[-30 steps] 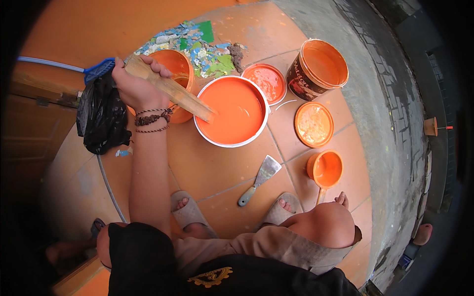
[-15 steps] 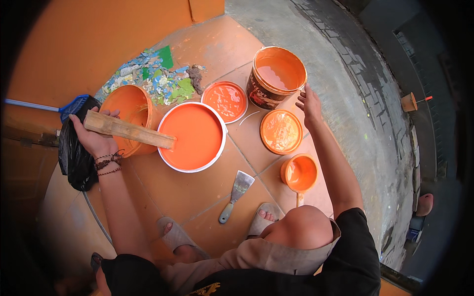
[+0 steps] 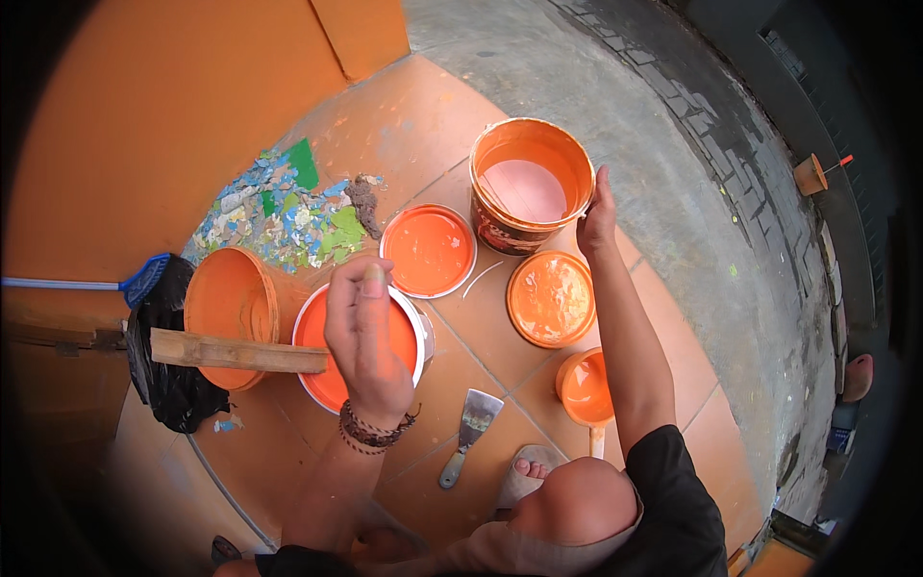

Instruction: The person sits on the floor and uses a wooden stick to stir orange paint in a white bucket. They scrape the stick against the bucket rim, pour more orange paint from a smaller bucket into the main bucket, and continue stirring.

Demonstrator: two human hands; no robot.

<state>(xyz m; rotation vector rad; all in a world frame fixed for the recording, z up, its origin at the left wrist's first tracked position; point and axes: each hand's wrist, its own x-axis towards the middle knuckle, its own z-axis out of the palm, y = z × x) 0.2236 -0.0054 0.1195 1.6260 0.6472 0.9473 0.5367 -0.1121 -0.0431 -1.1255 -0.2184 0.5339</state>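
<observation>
Zero load in the left hand, loose above the paint tub; right hand against the bucket, grip unclear: lopsided pressure could tip it, a bump dislodge the tub's stick.

Orange wall, terracotta-coloured tiled floor, grey concrete alongside

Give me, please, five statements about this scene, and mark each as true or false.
1. The right grip is at the rim of the dark bucket. True.
2. The left grip is over the black bag. False: in this view it covers part of the white-rimmed bucket.
3. The scraper lies on the tiles. True.
4. The dipper is green. False: it is orange.
5. Flakes of several colours lie by the orange wall. True.
</observation>
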